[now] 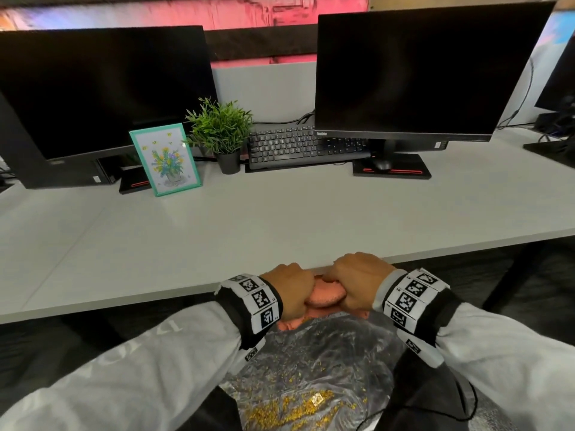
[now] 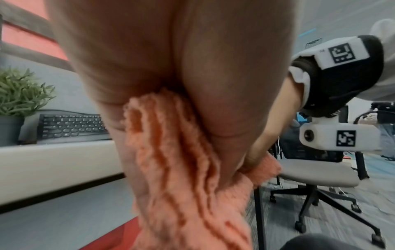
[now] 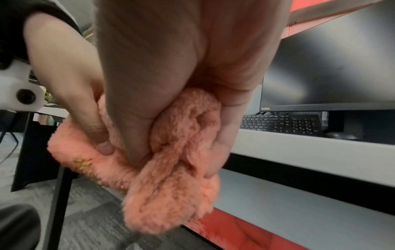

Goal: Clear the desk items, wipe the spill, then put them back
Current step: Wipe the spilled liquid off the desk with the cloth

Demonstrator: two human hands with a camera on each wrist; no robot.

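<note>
Both hands grip a fluffy pink cloth [image 1: 325, 295] just off the desk's front edge, above a clear plastic bag [image 1: 311, 368] speckled with yellow crumbs. My left hand [image 1: 291, 290] clutches the cloth's left end; the cloth [image 2: 181, 169] bunches through its fist. My right hand [image 1: 357, 283] squeezes the other end, and the cloth [image 3: 175, 169] carries a patch of yellow crumbs [image 3: 82, 165]. Farther back on the white desk [image 1: 280, 219] stand a teal picture frame [image 1: 165, 160], a small potted plant [image 1: 222, 132] and a black keyboard [image 1: 298, 147].
Two dark monitors [image 1: 102, 88] [image 1: 420, 76] stand at the back of the desk, a black mouse [image 1: 382, 164] on the right monitor's base. An office chair [image 2: 316, 174] stands to the right on the carpet. A black desk leg [image 2: 259, 216] runs down near my hands.
</note>
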